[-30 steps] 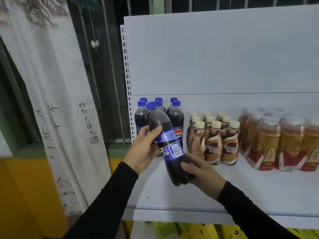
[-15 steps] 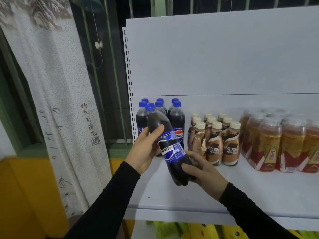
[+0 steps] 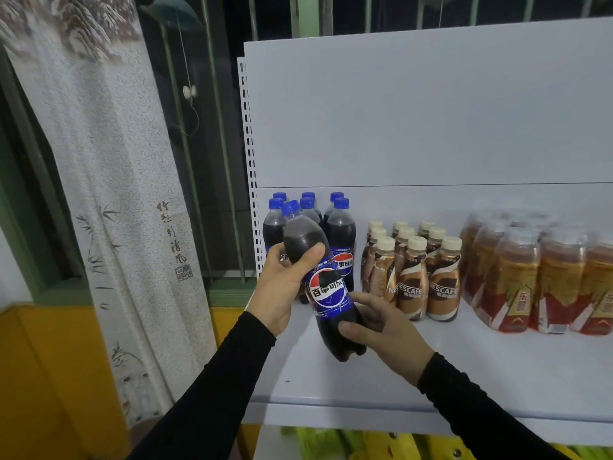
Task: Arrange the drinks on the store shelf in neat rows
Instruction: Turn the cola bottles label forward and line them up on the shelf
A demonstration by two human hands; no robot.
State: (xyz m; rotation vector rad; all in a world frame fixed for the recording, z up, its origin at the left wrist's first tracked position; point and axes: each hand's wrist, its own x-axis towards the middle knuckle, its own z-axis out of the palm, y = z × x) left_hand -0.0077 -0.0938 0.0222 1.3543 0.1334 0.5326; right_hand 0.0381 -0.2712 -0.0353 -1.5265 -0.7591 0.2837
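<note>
Right now I hold one cola bottle in both hands, tilted so its blue cap leans away and to the left while its base hangs above the white shelf. My left hand wraps the upper body, thumb curled over the dark shoulder just above the blue label, and my right hand cups the lower part, fingers curled round near the base. Just beyond my left hand stand the other cola bottles, upright in a tight cluster at the shelf's left end. Beyond my right hand stand the small coffee bottles with cream caps in three rows, and farther to the right sits a shrink-wrapped pack of tea bottles. A printed curtain hangs well off to the left of my left arm.
</note>
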